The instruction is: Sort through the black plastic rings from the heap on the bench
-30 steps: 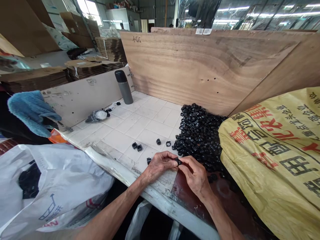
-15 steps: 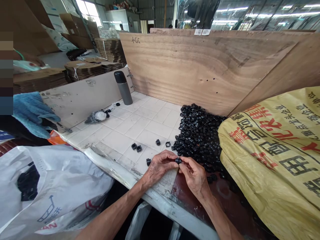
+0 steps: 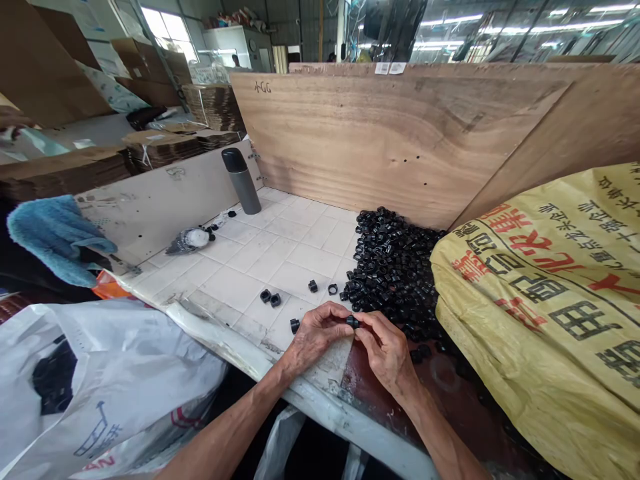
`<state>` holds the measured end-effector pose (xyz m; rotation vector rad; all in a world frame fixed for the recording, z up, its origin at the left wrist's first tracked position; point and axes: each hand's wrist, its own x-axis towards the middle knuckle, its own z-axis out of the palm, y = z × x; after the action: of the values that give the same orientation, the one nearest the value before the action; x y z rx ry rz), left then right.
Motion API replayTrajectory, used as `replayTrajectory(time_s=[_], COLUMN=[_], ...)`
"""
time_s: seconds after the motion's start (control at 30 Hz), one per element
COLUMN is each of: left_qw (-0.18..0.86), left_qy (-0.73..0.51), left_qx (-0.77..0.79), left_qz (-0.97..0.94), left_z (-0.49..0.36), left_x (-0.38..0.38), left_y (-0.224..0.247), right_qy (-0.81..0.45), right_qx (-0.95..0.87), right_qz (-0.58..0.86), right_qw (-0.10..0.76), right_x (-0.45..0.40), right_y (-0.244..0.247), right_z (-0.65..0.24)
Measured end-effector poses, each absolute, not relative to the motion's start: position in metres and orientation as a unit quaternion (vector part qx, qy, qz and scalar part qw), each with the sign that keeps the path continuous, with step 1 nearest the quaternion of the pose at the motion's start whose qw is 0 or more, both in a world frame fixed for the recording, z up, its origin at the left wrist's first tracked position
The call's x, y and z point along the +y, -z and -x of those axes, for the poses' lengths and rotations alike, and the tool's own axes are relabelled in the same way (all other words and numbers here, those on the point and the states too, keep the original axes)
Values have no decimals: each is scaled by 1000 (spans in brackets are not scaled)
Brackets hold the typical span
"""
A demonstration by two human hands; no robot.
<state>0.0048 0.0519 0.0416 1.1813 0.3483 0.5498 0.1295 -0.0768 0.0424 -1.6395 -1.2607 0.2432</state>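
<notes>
Between the fingertips of both hands is a small black ring-shaped plastic part (image 3: 353,322), partly covered by the fingers. My left hand (image 3: 319,333) pinches it from the left, and my right hand (image 3: 385,343) grips it from the right, just above the table's near edge. A large heap of similar black parts (image 3: 395,267) lies beyond my right hand. Apart from the heap, a few loose black parts (image 3: 271,298) rest on the white tiled tabletop (image 3: 240,270), and one more black part (image 3: 295,325) is close beside my left hand.
A yellow printed sack (image 3: 540,300) bounds the heap on the right. Wooden boards (image 3: 380,140) wall the back. At the far left stand a dark grey thermos (image 3: 243,183) and a small plastic bag (image 3: 189,241). A white bag (image 3: 125,373) holding black parts is at lower left, below a blue cloth (image 3: 57,237).
The view has shifted slightly, moving the scene a little to the left in the picture. Both hands keep their pinch on the black part, with little visible movement.
</notes>
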Motion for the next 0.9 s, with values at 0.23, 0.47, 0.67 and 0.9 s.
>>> replayTrajectory(time_s=[0.23,0.47,0.67,0.9], left_qw=[697,680,789,791], left_qy=[-301,-303,-260,-255], left_qx=[137,145,165,145], left_qz=[-637,-651,-532,-537], left_z=[-5,-3,-3,0], left_x=[53,50,46,49], left_y=[-35,-40,-51,-47], right_qy=[-158,-177,-67,22], right_qx=[-469,-435,-518,-571], right_qz=[710,700,658,646], right_qw=[501,538,543,506], right_x=[-78,-76,-71,-70], right_y=[-39,-50,-31,-20], right_z=[-128,-126,-136,-146])
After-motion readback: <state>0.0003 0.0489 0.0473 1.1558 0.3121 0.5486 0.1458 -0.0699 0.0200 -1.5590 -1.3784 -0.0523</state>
